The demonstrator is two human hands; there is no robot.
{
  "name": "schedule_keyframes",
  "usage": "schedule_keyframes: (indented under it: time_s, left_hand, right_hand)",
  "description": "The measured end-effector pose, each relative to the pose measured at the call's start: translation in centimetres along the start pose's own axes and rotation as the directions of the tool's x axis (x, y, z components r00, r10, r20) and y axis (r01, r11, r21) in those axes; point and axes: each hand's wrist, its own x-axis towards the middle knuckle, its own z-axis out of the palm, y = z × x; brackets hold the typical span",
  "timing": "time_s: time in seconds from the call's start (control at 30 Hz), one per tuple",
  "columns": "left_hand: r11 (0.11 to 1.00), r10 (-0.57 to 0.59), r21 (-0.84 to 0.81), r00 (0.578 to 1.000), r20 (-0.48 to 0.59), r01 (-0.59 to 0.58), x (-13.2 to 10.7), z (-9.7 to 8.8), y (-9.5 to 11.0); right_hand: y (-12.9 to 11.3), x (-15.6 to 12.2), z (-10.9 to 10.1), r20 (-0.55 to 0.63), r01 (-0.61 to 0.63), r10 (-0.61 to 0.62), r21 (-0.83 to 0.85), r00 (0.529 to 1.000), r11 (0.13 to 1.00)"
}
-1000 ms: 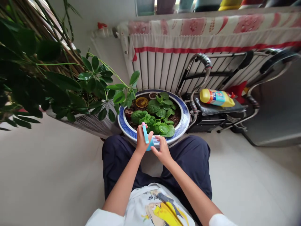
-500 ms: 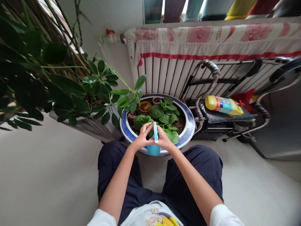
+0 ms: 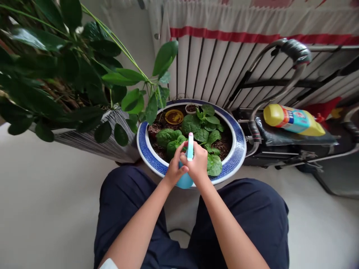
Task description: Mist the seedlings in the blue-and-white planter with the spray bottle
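A light blue spray bottle [image 3: 185,182] with a pink-tipped nozzle stands upright between my hands, at the near rim of a blue and white pot [image 3: 147,151]. My right hand [image 3: 198,163] wraps round its neck and trigger head from the right. From the left, my left hand [image 3: 175,166] closes on the bottle, fingers partly hidden behind it. The nozzle points away from me, over green leafy plants [image 3: 193,127] in dark soil. A yellow-brown round dish [image 3: 174,117] and a small white cup of soil [image 3: 191,108] sit among them.
A large leafy plant [image 3: 70,71] overhangs from the left, one sprig reaching the pot. Behind stands a white radiator [image 3: 202,71] under a red-edged cloth. On the right, a metal-framed walker [image 3: 294,78] has a yellow bottle [image 3: 293,120] lying on its seat.
My view has moved closer and lower over the pot. My right hand has closed around the spray bottle's head; its fingers were more spread before. My left hand has closed in too.
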Motion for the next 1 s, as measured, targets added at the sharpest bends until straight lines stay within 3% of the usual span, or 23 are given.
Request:
schedule_keyframes:
  time_s: [0.23, 0.47, 1.0]
  left_hand:
    - [0.998, 0.053, 0.037, 0.988, -0.148, -0.048, -0.5, 0.1, -0.3]
    - [1.000, 0.011, 0.007, 0.992, -0.127, -0.011, 0.3, 0.5, 0.0]
    - [0.995, -0.097, 0.004, 0.976, -0.194, 0.100, 0.3, 1.4, 0.3]
  right_hand:
    - [-0.4, 0.0, 0.7, 0.021, 0.035, -0.033, -0.100, 0.999, 0.994]
    - [0.0, 1.0, 0.5, 0.116, -0.098, 0.094, 0.032, 0.989, 0.995]
    - [0.5, 1.7, -0.2, 0.187, -0.179, 0.149, 0.153, 0.971, 0.972]
